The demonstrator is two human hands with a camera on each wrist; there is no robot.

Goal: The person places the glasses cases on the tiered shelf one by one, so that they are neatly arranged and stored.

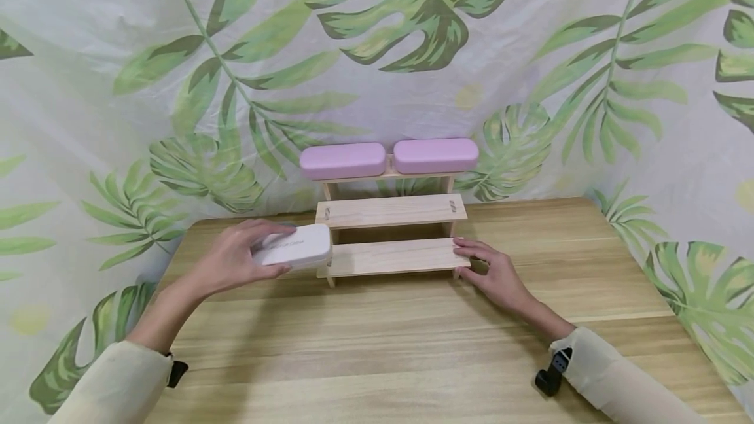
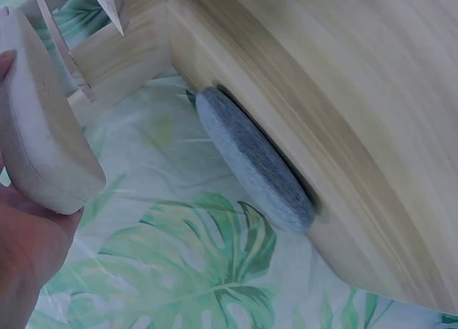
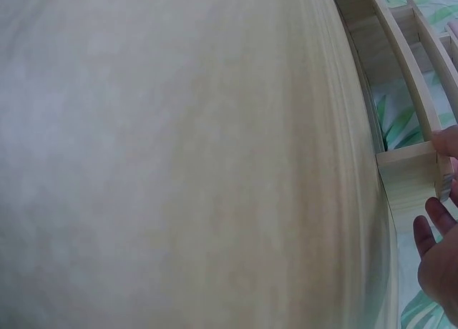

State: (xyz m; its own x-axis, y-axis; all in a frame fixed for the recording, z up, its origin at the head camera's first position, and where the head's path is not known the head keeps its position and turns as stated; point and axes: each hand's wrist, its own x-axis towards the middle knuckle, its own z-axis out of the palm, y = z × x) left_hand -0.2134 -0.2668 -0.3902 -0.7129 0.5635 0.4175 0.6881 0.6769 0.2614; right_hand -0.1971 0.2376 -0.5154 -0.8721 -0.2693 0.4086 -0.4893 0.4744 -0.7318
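Note:
My left hand [image 1: 238, 257] grips a white glasses case [image 1: 303, 245] with small dark lettering on its lid, thumb along the near side and fingers on the far side. The case is beside the left end of a three-tier wooden shelf [image 1: 391, 210], overlapping the lowest board's corner in the head view. At that board's other end, my right hand [image 1: 495, 277] holds the corner, its thumb at the front edge. In the right wrist view, the thumb and fingers [image 3: 440, 214] meet the end of the shelf. Two pink glasses cases [image 1: 343, 161] lie side by side on the top tier.
A blue-grey fabric-look case [image 2: 254, 161] lies on the wooden table [image 1: 377, 352], mostly hidden behind my left hand in the head view. Directly behind the shelf hangs a leaf-patterned cloth [image 1: 406, 103]. The middle tier [image 1: 391, 210] is bare wood.

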